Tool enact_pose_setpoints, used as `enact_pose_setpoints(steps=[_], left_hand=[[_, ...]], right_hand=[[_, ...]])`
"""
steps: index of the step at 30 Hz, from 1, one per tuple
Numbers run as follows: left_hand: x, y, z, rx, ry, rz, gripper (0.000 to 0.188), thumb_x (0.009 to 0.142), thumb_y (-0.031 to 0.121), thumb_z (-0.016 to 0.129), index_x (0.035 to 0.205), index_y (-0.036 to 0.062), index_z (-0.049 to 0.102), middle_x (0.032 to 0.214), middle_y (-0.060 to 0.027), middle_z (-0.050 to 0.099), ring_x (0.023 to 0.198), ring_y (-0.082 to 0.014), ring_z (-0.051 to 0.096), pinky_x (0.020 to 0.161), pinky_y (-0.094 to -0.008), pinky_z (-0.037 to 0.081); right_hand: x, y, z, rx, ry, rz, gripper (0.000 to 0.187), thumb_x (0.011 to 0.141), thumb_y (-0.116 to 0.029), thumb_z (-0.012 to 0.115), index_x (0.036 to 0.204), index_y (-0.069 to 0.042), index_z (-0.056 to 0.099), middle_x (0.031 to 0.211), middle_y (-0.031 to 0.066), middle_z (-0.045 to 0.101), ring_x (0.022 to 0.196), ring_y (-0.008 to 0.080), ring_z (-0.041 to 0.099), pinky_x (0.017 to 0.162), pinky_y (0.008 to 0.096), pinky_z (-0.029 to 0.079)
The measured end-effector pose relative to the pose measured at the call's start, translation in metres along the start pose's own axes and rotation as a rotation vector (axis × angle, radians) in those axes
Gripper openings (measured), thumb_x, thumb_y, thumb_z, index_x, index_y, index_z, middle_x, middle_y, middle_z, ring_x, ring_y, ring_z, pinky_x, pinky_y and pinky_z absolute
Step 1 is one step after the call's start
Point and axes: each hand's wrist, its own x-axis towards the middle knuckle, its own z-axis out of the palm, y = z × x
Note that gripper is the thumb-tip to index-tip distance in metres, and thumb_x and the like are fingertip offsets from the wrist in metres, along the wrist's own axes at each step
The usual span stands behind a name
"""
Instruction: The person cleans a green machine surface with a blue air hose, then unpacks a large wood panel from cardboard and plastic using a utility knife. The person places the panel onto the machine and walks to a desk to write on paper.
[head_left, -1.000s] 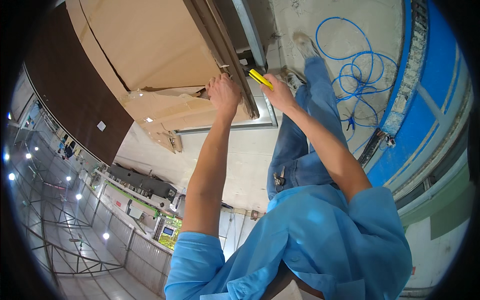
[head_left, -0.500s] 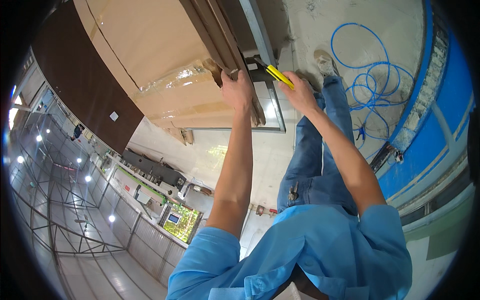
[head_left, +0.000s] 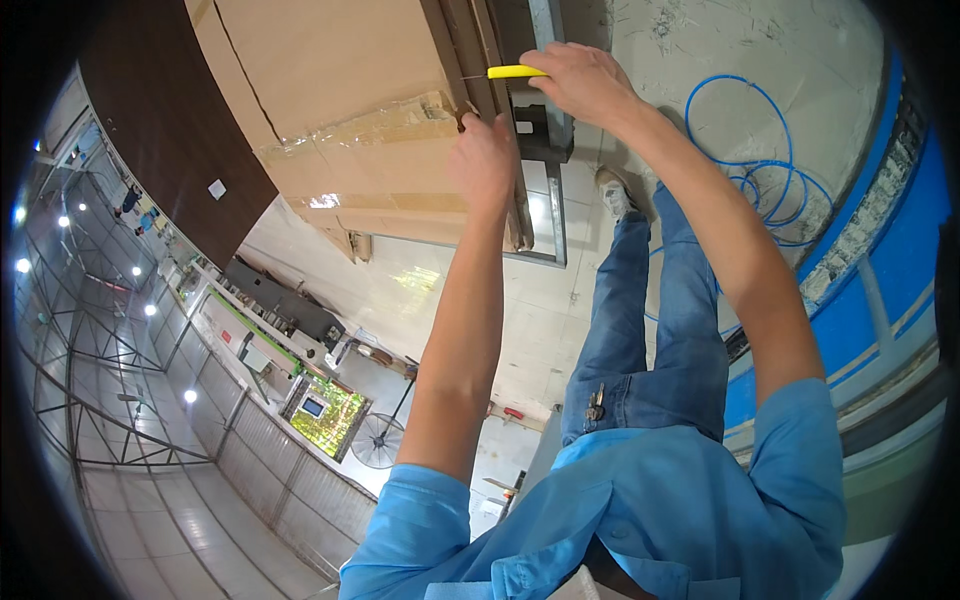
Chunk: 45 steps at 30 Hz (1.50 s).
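My right hand (head_left: pixel 588 84) is closed around a yellow utility knife (head_left: pixel 512 72). Its thin blade points left and meets the brown cardboard edge strips of a large flat package. My left hand (head_left: pixel 484 160) pinches the torn edge of the cardboard wrapping (head_left: pixel 330 60), just below the blade. Clear packing tape (head_left: pixel 375 128), wrinkled and shiny, runs across the cardboard beside that hand. The left fingertips are partly hidden by the cardboard folds.
The package rests on a grey metal frame (head_left: pixel 559 215). A dark brown panel (head_left: pixel 150 120) lies to its left. On the floor at right, a blue hose (head_left: pixel 790 165) is coiled beside a blue-edged structure (head_left: pixel 905 230). A standing fan (head_left: pixel 378 440) is at lower left.
My right hand has moved forward and left, bringing the knife from beside the package onto its cardboard edge. My left hand still holds the cardboard at nearly the same spot.
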Motion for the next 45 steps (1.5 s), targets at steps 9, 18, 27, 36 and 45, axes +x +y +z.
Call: enact_pose_setpoints(steps=[9,18,27,36,45], left_hand=[[-0.007,0.046,0.006,0.04,-0.172,0.067,0.029,0.09,0.034,0.062,0.089,0.0072,0.072,0.084,-0.0209,0.072,0.083,-0.0397,0.072,0.075,-0.0472,0.057],[0.078,-0.002,-0.055,0.498,0.145,0.924,0.016,0.093,0.024,0.061,0.088,0.0124,0.071,0.09,-0.0041,0.07,0.1,-0.0242,0.066,0.085,-0.0382,0.051],[0.088,0.018,-0.034,0.433,-0.295,1.234,0.009,0.085,0.014,0.063,0.083,0.0148,0.071,0.101,-0.0011,0.069,0.097,-0.0252,0.067,0.084,-0.0403,0.053],[0.051,0.03,-0.042,0.334,0.014,0.707,0.032,0.084,0.031,0.071,0.1,0.0058,0.061,0.099,-0.0135,0.067,0.099,-0.0329,0.066,0.075,-0.0419,0.056],[-0.002,-0.038,-0.019,0.584,-0.235,0.533,0.023,0.085,0.025,0.066,0.087,0.0029,0.061,0.083,-0.0217,0.072,0.084,-0.0362,0.073,0.066,-0.0456,0.057]], right_hand=[[-0.085,0.033,0.005,0.311,0.103,0.37,0.035,0.093,-0.025,0.067,0.123,-0.007,0.065,0.114,0.0138,0.069,0.101,0.0347,0.066,0.087,0.0411,0.052],[-0.143,0.062,0.013,0.373,0.095,0.596,0.036,0.093,-0.024,0.068,0.123,-0.005,0.065,0.113,0.0182,0.069,0.101,0.036,0.067,0.086,0.0385,0.052],[-0.185,0.069,0.033,0.479,0.272,0.686,0.036,0.093,-0.028,0.068,0.121,-0.005,0.066,0.106,0.0195,0.071,0.096,0.0365,0.068,0.082,0.0399,0.053],[-0.214,0.083,0.031,0.463,0.302,0.776,0.037,0.096,-0.029,0.066,0.124,-0.004,0.064,0.097,0.0144,0.071,0.087,0.0238,0.068,0.079,0.0324,0.051],[-0.157,0.008,0.07,0.743,0.138,0.594,0.03,0.094,-0.027,0.063,0.117,-0.009,0.061,0.093,0.0182,0.069,0.089,0.0383,0.067,0.076,0.0435,0.052]])
